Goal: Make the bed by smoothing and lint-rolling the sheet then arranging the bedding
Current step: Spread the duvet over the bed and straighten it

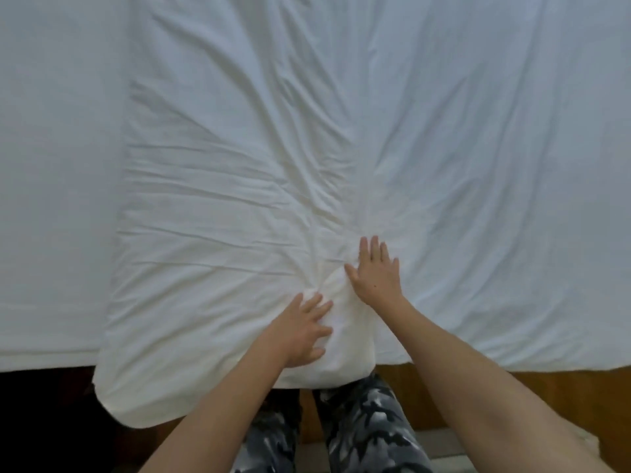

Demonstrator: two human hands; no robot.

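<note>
View: looking down from head height at a bed, with two bare forearms reaching forward.
Sheet: a white sheet (478, 148) covers the bed and fills most of the view.
Top layer: a second white cloth (218, 186), creased all over, lies on the sheet in the left and middle; its near corner hangs over the bed's near edge.
Creases: folds fan outward from a bunched spot between the two hands.
Left hand (302, 327): released, fingers spread, pressing flat on the cloth near the bed's edge.
Right hand (375, 273): released, fingers straight and together, palm flat on the cloth just beyond the left hand.
Bed frame (512, 397): a brown wooden side shows below the sheet on the right.
Person: patterned grey trousers (362, 431) show between the arms.
Step, as a judgement: smoothing; no lint roller is in view.
Risk: with both palms close together, pushing inward could deepen the bunch instead of flattening it.
Risk: dragging toward the body could pull the overhanging cloth off the bed.
</note>
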